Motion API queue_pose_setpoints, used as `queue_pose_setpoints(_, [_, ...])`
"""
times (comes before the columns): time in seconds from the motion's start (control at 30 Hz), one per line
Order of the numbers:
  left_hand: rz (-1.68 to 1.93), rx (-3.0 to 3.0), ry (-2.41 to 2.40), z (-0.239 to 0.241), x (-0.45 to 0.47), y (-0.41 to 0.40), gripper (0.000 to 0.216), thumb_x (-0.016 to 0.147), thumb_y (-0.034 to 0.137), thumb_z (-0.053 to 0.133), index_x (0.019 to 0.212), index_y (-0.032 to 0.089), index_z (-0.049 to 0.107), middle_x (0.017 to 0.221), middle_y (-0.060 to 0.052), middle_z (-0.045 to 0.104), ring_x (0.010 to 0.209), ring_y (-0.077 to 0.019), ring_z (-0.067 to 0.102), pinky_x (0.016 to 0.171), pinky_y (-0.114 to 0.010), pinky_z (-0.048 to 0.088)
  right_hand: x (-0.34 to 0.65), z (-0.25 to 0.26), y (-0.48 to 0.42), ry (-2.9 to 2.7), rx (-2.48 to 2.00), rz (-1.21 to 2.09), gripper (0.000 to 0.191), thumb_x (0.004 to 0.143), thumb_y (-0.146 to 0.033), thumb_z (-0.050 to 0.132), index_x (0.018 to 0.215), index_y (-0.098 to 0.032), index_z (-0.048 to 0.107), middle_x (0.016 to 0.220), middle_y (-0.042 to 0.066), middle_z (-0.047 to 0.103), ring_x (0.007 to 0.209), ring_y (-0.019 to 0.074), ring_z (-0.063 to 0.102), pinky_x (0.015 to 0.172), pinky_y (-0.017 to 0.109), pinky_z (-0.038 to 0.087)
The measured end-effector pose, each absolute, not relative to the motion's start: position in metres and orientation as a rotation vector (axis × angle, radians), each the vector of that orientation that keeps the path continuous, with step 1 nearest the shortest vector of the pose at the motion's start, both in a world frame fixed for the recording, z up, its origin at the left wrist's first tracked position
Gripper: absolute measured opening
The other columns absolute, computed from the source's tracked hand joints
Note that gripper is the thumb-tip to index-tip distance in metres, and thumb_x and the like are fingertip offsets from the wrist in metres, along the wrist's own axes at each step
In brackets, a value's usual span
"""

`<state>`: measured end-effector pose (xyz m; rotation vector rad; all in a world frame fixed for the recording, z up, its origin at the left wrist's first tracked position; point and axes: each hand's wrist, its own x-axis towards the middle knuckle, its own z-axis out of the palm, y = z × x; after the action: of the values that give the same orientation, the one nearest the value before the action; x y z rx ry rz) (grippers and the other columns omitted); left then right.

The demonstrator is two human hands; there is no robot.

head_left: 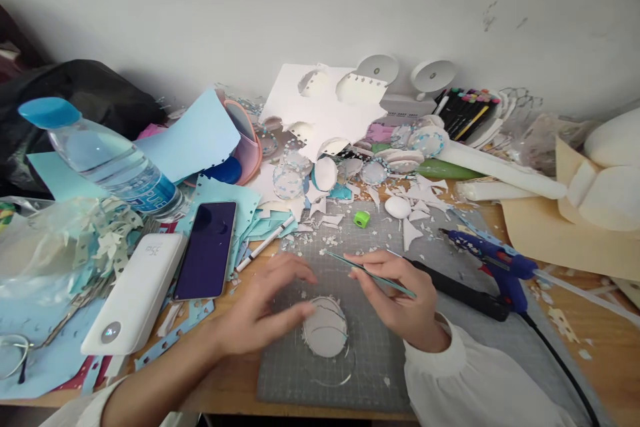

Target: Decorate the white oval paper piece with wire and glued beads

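My right hand (pixel 400 290) pinches a pair of slim teal tweezers (pixel 393 284), whose tips point left over the grey cutting mat (pixel 285 380). My left hand (pixel 267 307) has its fingers curved and apart, with nothing visible between them. Its thumb is at the upper left edge of a round white disc (pixel 326 341) with thin dark curved lines across it and small bits along its rim. Whether the thumb touches the disc, I cannot tell. Small white paper pieces (pixel 327 240) lie scattered beyond the tweezer tips, beside a small bright green object (pixel 361 218).
A blue glue gun (pixel 493 257) and a black-handled tool (pixel 455 290) lie right of my right hand. To the left are a phone (pixel 206 250), a white power bank (pixel 135 293) and a water bottle (pixel 113 157). Paper offcuts and decorated discs (pixel 289 181) crowd the back.
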<state>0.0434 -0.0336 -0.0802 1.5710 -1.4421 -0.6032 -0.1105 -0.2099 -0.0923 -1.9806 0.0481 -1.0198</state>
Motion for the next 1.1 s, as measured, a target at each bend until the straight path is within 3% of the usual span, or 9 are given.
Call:
queue_pose_setpoints(0.13, [-0.460, 1.735, -1.180, -0.090, 0.042, -0.035, 0.010, 0.094, 0.026, 0.056, 0.098, 0.020, 0.062, 0.096, -0.006, 0.064, 0.094, -0.0192, 0.060, 0.086, -0.033, 0.048, -0.111, -0.086, -0.205, -0.037, -2.076, -1.021, 0.030, 0.078, 0.001, 0.064, 0.094, -0.024, 0.060, 0.091, 0.008, 0.078, 0.079, 0.0215, 0.076, 0.063, 0.032, 0.062])
queue_pose_setpoints(0.4, [-0.423, 1.728, -1.183, -0.092, 0.038, -0.036, 0.012, 0.089, 0.024, 0.065, 0.100, 0.021, 0.065, 0.098, -0.005, 0.067, 0.095, -0.0191, 0.062, 0.085, -0.033, 0.050, -0.111, -0.083, -0.201, -0.129, -2.108, -0.939, 0.035, 0.078, 0.001, 0.063, 0.101, -0.026, 0.061, 0.097, 0.007, 0.078, 0.079, 0.0204, 0.076, 0.065, 0.031, 0.063])
queue_pose_setpoints(0.77, [-0.432, 1.678, -1.149, -0.089, 0.036, -0.040, 0.011, 0.093, 0.019, 0.057, 0.086, 0.019, 0.065, 0.086, -0.004, 0.068, 0.083, -0.0167, 0.063, 0.076, -0.030, 0.051, -0.110, -0.083, -0.198, -0.168, -2.091, -0.902, 0.033, 0.080, 0.000, 0.062, 0.101, -0.025, 0.060, 0.096, 0.009, 0.078, 0.079, 0.0200, 0.076, 0.065, 0.031, 0.063])
queue_pose_setpoints(1.1, [-0.442, 1.670, -1.158, -0.088, 0.036, -0.039, 0.010, 0.093, 0.019, 0.056, 0.088, 0.019, 0.065, 0.087, -0.004, 0.068, 0.083, -0.0169, 0.063, 0.076, -0.029, 0.051, -0.114, -0.098, -0.198, 0.140, -1.771, -0.786, 0.017, 0.084, -0.008, 0.066, 0.088, -0.022, 0.058, 0.085, 0.006, 0.072, 0.085, 0.0237, 0.076, 0.064, 0.031, 0.062])
